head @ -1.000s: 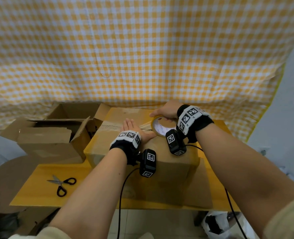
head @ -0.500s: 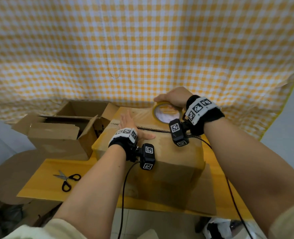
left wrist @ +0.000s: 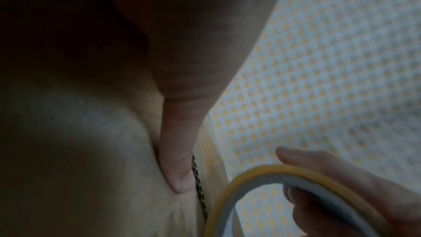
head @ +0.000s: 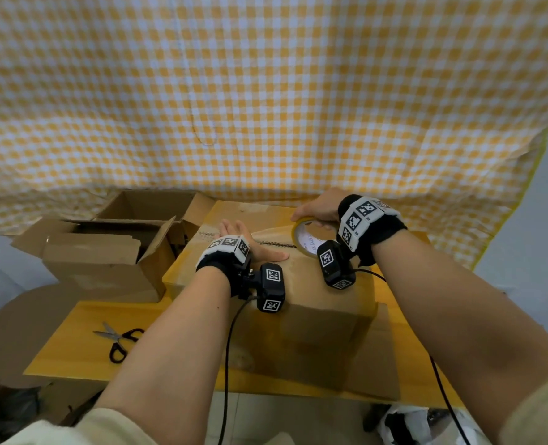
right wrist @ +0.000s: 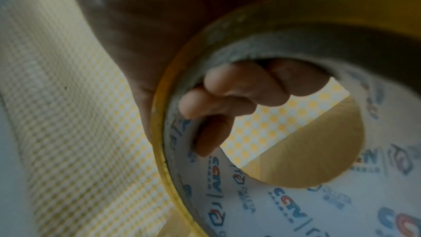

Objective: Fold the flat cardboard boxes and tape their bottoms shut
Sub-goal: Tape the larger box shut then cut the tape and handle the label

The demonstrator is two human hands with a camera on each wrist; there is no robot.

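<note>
Right hand gripping tape roll, box beneath

A yellow-and-white checked cloth is being hung as a backdrop across the whole wall behind the work area, and it is also being shown, blurred, in both wrist views. A yellow wooden table is being used as the work surface. A pair of black-handled scissors is being left lying flat near the table's front left corner. A round brown board is being partly shown below the table's left edge. A white bag is being shown on the floor at lower right.
</note>
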